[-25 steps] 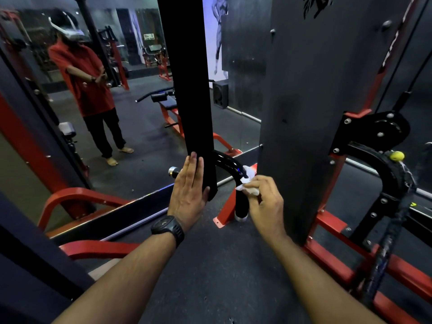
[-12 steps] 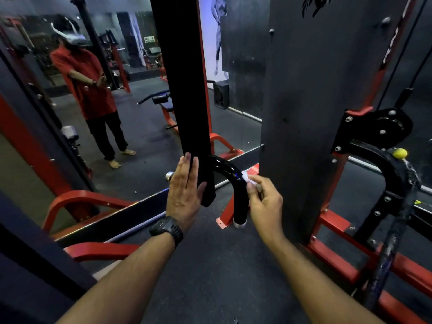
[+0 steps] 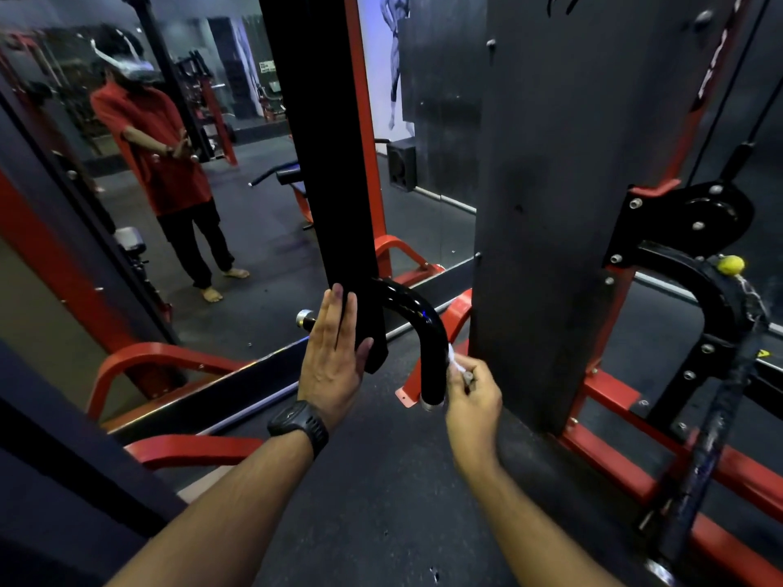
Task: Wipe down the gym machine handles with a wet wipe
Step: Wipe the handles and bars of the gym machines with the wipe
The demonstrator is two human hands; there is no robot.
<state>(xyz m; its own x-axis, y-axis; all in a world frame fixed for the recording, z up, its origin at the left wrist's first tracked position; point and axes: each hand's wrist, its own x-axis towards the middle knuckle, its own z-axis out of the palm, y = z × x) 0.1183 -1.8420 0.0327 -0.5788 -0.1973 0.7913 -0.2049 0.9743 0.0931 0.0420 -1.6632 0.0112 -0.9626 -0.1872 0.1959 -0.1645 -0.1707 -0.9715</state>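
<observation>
Far left of the curved glossy black metal handle, a wall mirror reflects a person in a red shirt. A bent red steel tube lies below the mirror's edge.

Just left of the handle stands a tall black padded upright, which hides the handle's root. The left hand, fingers straight and together, lies flat against the upright's lower end, with a black plastic wristwatch on that wrist.

On the handle's right side, near its lower tip, the right hand pinches a small crumpled white wet wipe against the tube.

Right of the handle, close behind that hand, rises a broad dark grey metal panel. Farther right sit a round black pulley bracket and a small yellow ball.

Count: two hands, one handle, one wipe, one watch, one ball.
</observation>
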